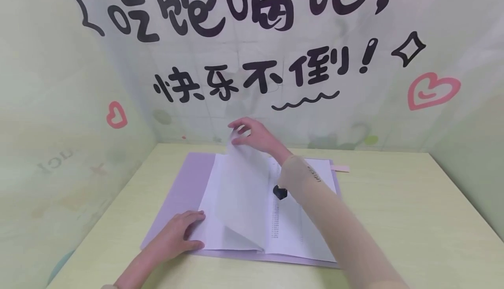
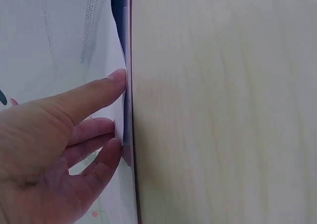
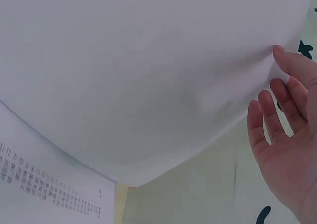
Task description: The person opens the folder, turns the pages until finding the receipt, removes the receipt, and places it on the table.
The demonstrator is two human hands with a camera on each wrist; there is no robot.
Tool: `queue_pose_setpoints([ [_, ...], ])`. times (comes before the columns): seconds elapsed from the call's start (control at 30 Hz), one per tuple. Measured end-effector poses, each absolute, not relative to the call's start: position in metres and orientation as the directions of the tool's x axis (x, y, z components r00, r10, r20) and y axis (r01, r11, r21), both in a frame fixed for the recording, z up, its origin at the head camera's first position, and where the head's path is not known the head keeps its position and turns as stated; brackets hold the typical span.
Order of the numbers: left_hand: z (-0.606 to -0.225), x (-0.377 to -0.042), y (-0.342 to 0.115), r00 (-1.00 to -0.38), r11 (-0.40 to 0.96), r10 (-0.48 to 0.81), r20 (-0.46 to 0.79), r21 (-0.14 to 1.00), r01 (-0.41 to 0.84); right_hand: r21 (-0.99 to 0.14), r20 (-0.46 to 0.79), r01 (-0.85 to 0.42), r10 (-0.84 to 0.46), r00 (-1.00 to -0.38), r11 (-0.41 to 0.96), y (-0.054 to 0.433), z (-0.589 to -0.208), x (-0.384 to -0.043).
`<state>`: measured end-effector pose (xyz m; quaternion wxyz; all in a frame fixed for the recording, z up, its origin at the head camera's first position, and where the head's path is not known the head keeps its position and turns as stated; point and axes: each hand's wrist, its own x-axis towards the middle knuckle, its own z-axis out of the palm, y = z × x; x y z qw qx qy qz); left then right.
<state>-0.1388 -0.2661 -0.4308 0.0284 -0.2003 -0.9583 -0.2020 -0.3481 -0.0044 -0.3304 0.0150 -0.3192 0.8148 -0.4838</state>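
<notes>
An open book with a purple cover lies on the table, its right-hand page printed in columns. My right hand pinches the far corner of one white page between thumb and fingers. That page stands raised and curved above the left side of the book. In the right wrist view the lifted page looks blank on the side shown. My left hand rests at the lower left of the book, with fingertips and thumb touching the left pages. The left wrist view shows its thumb by the paper's edge.
A pink tab sticks out past the book's right edge. The pale wooden table extends on both sides. Behind it hangs a light backdrop with black characters and pink hearts. A small black object shows beside the right sleeve.
</notes>
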Motion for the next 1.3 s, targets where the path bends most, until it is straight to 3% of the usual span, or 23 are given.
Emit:
queue_pose_setpoints([
  [0.3,-0.433,-0.143,-0.273,-0.931,0.847,0.338,0.137,0.388,0.365,-0.836,0.275,-0.466,-0.512,-0.813,0.291,-0.039,-0.363,-0.346],
  [0.53,-0.435,-0.146,-0.275,-0.925,0.787,0.342,0.164,0.487,0.378,-0.821,0.257,-0.473,-0.533,-0.806,0.319,-0.059,-0.402,-0.347],
  [0.8,-0.439,-0.146,-0.276,-0.866,0.773,0.419,0.274,0.393,0.499,-0.735,0.203,-0.521,-0.592,-0.78,0.434,-0.065,-0.431,-0.342],
  [0.93,-0.439,-0.145,-0.276,-0.887,0.772,0.399,0.232,0.437,0.462,-0.703,0.165,-0.522,-0.602,-0.781,0.484,-0.064,-0.437,-0.337],
  [1.17,-0.437,-0.146,-0.276,-0.913,0.672,0.394,0.105,0.645,0.364,-0.582,0.098,-0.558,-0.63,-0.77,0.592,-0.065,-0.439,-0.331],
  [1.3,-0.436,-0.146,-0.275,-0.917,0.703,0.389,0.087,0.615,0.356,-0.561,0.069,-0.556,-0.635,-0.77,0.613,-0.064,-0.44,-0.331],
])
